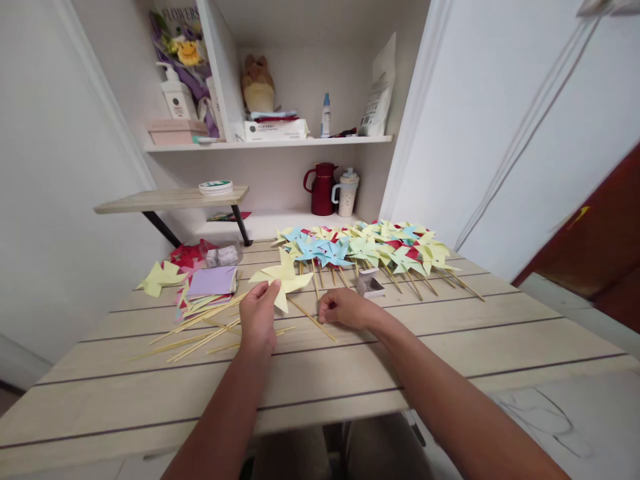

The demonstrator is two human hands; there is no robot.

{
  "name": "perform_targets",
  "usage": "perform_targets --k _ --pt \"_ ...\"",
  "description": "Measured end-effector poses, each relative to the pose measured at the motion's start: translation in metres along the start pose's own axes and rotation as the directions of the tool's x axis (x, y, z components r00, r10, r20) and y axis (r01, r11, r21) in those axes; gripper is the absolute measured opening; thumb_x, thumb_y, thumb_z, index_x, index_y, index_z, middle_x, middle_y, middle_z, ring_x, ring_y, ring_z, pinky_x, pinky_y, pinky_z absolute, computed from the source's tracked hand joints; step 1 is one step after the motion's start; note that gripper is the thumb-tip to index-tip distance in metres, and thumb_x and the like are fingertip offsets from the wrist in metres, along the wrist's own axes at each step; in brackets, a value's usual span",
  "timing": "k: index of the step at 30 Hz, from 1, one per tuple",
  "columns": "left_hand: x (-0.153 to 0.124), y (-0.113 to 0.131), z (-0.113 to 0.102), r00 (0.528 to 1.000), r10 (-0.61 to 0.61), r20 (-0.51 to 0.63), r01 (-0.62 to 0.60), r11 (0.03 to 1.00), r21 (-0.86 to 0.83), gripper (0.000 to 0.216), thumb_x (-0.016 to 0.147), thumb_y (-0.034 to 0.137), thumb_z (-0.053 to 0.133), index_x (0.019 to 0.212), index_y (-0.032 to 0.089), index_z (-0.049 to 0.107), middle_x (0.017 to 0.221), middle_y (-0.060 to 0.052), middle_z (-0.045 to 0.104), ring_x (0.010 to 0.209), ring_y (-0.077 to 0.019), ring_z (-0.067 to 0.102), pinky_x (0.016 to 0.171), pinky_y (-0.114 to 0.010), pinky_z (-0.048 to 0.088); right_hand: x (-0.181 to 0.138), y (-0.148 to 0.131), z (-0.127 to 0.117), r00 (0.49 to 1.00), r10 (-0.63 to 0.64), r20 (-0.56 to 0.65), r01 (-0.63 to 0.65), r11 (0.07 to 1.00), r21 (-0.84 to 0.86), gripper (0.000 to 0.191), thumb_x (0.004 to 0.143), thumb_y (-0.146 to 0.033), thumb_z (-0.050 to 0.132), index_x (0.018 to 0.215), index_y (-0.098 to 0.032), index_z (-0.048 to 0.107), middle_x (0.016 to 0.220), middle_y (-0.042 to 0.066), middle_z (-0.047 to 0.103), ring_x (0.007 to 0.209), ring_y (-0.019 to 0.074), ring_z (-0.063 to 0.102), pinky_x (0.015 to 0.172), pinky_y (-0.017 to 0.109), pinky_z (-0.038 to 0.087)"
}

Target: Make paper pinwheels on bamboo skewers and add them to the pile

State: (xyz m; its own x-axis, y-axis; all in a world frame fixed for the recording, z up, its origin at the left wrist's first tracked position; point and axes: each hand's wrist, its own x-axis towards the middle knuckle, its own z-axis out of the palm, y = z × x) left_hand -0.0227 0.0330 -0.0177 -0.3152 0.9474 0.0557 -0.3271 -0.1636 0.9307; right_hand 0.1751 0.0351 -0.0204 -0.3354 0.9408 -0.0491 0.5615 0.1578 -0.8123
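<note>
Slantwise over the table, a stick runs from the pinwheel pinched in the left hand down toward the person's right, its near end closer to the right hand, whose fingertips are bunched, though whether on anything I cannot tell.

The bare left forearm reaches in from the near left toward the far side, and the bare left hand is closed in a pinch, its thumb uppermost. From the near right, the bare right forearm slants far and left to the bare right hand, its fingers curled loosely inward, near the left hand but apart from it.
</note>
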Motion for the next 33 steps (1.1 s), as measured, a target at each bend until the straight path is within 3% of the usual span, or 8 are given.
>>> perform_targets --k 9,13,20,26,33 --pt "0.0 0.001 0.001 1.0 -0.015 0.012 0.015 1.0 -0.011 0.036 0.057 0.039 0.086 0.077 0.013 0.072 0.076 -0.004 0.07 0.07 -0.0155 0.062 0.065 -0.026 0.048 0.006 0.004 0.002 0.998 0.023 -0.054 -0.023 1.0 0.011 0.008 0.066 -0.022 0.074 0.066 -0.018 0.067 0.06 -0.003 0.06 0.057 0.0112 0.049 0.056 0.023 0.034" --pt "-0.002 0.002 0.001 0.999 -0.043 0.015 0.043 0.999 -0.019 0.035 0.057 0.037 0.086 0.079 0.013 0.072 0.079 -0.005 0.071 0.071 -0.0151 0.063 0.067 -0.025 0.049 0.005 0.004 0.003 0.996 0.016 -0.085 -0.017 1.0 -0.003 0.003 0.07 -0.02 0.069 0.068 -0.019 0.071 0.063 -0.001 0.065 0.06 0.0132 0.052 0.058 0.025 0.035" --pt "-0.005 0.004 0.0 0.998 -0.057 0.026 0.058 0.998 -0.01 0.033 0.059 0.036 0.085 0.079 0.013 0.072 0.077 -0.004 0.07 0.07 -0.0146 0.062 0.064 -0.023 0.047 0.001 0.003 0.001 0.992 -0.001 -0.126 0.002 1.0 0.006 0.013 0.076 -0.016 0.061 0.069 -0.018 0.071 0.072 0.003 0.07 0.066 0.0156 0.057 0.064 0.026 0.039" --pt "-0.007 0.008 0.001 0.997 -0.072 0.004 0.072 0.997 -0.036 0.029 0.058 0.033 0.085 0.073 0.014 0.07 0.069 -0.001 0.067 0.064 -0.0115 0.058 0.059 -0.02 0.044 -0.012 0.004 -0.003 0.996 -0.041 -0.083 0.047 0.997 0.068 0.01 0.071 -0.013 0.062 0.078 -0.018 0.067 0.071 0.0 0.064 0.064 0.0128 0.053 0.061 0.023 0.038" --pt "-0.009 0.009 0.0 0.995 -0.104 -0.002 0.104 0.992 -0.068 0.027 0.057 0.031 0.085 0.073 0.014 0.071 0.069 -0.001 0.068 0.064 -0.0115 0.058 0.056 -0.019 0.042 -0.015 0.002 -0.006 0.997 -0.079 -0.002 0.079 0.992 0.095 0.008 0.068 -0.011 0.062 0.071 -0.017 0.066 0.066 -0.001 0.062 0.061 0.0116 0.052 0.058 0.022 0.038"
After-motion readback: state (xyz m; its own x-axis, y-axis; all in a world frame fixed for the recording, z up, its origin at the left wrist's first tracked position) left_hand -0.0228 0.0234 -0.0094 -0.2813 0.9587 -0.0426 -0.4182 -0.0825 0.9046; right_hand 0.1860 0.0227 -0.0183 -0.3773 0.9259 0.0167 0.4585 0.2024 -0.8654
